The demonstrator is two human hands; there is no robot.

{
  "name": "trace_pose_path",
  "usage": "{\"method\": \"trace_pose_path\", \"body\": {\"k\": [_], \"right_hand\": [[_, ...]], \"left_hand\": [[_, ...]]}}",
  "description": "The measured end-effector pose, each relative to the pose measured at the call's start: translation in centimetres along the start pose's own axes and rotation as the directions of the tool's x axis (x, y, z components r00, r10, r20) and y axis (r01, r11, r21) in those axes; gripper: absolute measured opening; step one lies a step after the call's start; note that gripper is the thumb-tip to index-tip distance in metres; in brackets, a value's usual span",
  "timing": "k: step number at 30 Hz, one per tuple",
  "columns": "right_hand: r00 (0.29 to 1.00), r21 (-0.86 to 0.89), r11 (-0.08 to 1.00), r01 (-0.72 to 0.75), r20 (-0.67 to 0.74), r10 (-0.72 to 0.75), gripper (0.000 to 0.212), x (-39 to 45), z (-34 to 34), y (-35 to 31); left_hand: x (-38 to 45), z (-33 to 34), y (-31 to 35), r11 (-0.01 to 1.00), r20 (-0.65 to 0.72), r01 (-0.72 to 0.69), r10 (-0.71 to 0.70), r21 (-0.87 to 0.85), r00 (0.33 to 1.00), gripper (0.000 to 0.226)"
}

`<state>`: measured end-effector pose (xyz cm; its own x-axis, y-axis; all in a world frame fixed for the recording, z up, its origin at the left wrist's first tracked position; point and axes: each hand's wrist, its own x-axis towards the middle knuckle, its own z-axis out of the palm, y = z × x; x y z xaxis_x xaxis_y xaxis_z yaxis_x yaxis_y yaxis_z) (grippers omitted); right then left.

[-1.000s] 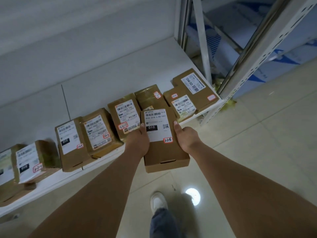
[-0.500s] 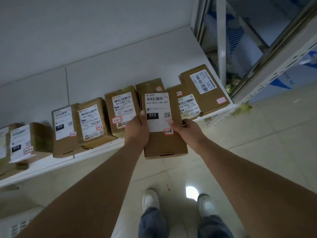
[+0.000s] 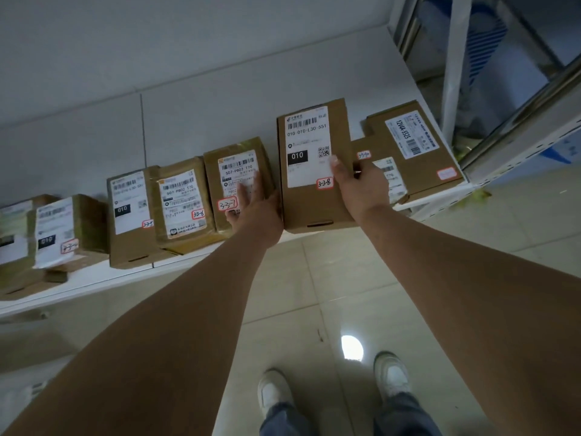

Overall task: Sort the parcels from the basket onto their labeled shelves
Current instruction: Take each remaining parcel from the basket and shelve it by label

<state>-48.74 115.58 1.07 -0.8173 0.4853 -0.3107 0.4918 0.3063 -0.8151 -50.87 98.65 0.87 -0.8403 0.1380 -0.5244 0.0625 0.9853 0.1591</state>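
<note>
Cardboard parcel [image 3: 314, 171] (3-3-8) on white shelf [image 3: 220, 102]

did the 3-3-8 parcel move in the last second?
Yes. The 3-3-8 parcel went forward onto the shelf, into the gap between the 3-3-7 parcel and the parcels to its right; earlier it mostly overhung the shelf's front edge.

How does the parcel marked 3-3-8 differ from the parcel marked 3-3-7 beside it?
The parcel marked 3-3-8 is plain brown cardboard; the parcel marked 3-3-7 is wrapped in glossy tape. The 3-3-8 parcel looks longer, and its front end overhangs the shelf edge. The right hand grips the 3-3-8 parcel; the left hand lies with straight fingers on the 3-3-7 parcel. Both carry white barcode labels and red-edged handwritten stickers.
</note>
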Motion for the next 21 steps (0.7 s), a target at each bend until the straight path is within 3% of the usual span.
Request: {"method": "trace_pose_path", "body": {"k": [4,9,17,21], "right_hand": [[0.999,-0.033,0.999,0.01,0.053,-0.008,0.046,-1.2,2.9,-2.0],[1.0,0.04,0.999,0.011,0.008,-0.011,0.047,-1.8,5.9,-4.4],[0.994,-0.178,0.981,0.081,0.081,-0.067,0.045,-2.8,10.0,-5.6],[0.997,-0.238,0.968,0.075,0.036,-0.068,0.048,-2.6,12.2,-6.1]], "left_hand": [[-0.3,-0.9,-3.0,0.999,0.004,0.021,-0.021,-0.036,1.0,0.051],[-0.3,-1.2,-6.0,0.986,-0.079,0.017,-0.031,-0.165,0.996,0.073],[0.3,-1.4,-9.9,0.988,-0.095,0.038,-0.053,-0.151,0.994,0.068],[0.4,-1.5,-10.4,0.988,-0.104,0.038,-0.054,-0.15,0.993,0.068]]}}
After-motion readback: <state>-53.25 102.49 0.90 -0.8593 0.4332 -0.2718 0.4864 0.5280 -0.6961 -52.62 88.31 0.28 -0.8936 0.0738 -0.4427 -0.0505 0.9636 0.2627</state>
